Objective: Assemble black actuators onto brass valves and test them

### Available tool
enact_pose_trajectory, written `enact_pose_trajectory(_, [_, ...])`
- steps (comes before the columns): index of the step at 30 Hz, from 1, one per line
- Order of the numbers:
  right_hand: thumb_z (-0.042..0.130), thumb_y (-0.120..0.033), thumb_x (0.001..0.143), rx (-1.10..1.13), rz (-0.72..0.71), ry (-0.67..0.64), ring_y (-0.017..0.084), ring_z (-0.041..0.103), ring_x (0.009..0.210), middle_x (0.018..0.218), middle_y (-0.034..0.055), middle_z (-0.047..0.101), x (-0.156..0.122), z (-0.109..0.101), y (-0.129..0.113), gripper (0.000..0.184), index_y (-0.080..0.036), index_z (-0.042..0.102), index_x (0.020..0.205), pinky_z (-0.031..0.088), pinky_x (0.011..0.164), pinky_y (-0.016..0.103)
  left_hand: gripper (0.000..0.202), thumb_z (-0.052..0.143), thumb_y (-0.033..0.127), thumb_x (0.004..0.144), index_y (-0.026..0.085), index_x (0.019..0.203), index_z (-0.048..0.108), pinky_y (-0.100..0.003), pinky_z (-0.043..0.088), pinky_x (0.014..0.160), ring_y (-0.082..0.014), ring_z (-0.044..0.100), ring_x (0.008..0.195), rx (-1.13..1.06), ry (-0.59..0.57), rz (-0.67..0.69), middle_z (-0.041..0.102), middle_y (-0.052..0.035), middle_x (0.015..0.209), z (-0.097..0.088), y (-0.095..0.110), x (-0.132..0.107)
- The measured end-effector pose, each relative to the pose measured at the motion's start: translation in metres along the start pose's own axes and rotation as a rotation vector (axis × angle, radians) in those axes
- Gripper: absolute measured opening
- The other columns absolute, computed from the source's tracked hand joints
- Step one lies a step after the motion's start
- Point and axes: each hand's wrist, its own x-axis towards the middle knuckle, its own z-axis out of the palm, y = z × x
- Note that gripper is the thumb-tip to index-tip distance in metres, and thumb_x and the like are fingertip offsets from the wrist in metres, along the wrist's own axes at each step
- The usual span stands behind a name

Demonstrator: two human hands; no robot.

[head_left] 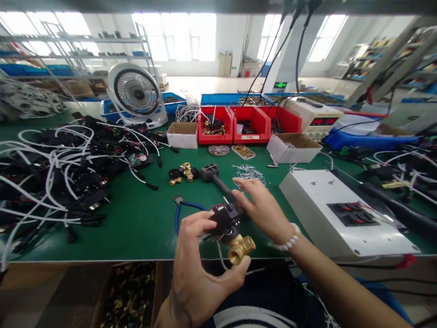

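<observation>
My left hand is closed around a brass valve with a black actuator. Its thumb lies under the brass body and its fingers at the black housing. On the far side, my right hand has its fingers stretched out over the black housing's edge and a black mallet-like tool; whether it touches either I cannot tell. Blue-handled cutters lie left of the valve, partly behind my left hand. Just past my right fingers lies a pile of small metal pins or clips.
Brass fittings lie mid-table. Tangled white-cabled black parts cover the left. Red bins, a white carton and a fan stand behind. A grey control box sits right; a box of brass parts is below.
</observation>
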Motion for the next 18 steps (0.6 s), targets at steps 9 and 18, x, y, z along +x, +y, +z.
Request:
enact_pose_trajectory(9, [0.070, -0.031, 0.088, 0.855, 0.157, -0.386, 0.016, 0.068, 0.099, 0.110, 0.0053, 0.070, -0.069, -0.039, -0.021, 0.070, -0.025, 0.032, 0.147, 0.054, 0.084, 0.028, 0.042, 0.076, 0.034, 0.080, 0.023, 0.112, 0.051, -0.040, 0.049, 0.103, -0.0241, 0.053, 0.120, 0.137, -0.146, 0.259, 0.056, -0.0084, 0.126, 0.008, 0.015, 0.018])
enact_pose_trajectory(18, [0.074, -0.033, 0.085, 1.040, 0.068, -0.146, 0.017, 0.070, 0.098, 0.111, 0.0041, 0.071, -0.082, -0.034, -0.012, 0.052, -0.030, 0.045, 0.128, 0.056, 0.084, 0.028, 0.014, 0.059, 0.011, 0.092, 0.021, 0.101, 0.061, -0.034, 0.049, 0.105, -0.0187, 0.058, 0.120, 0.112, -0.123, 0.349, 0.062, -0.0057, 0.124, 0.018, 0.028, 0.026])
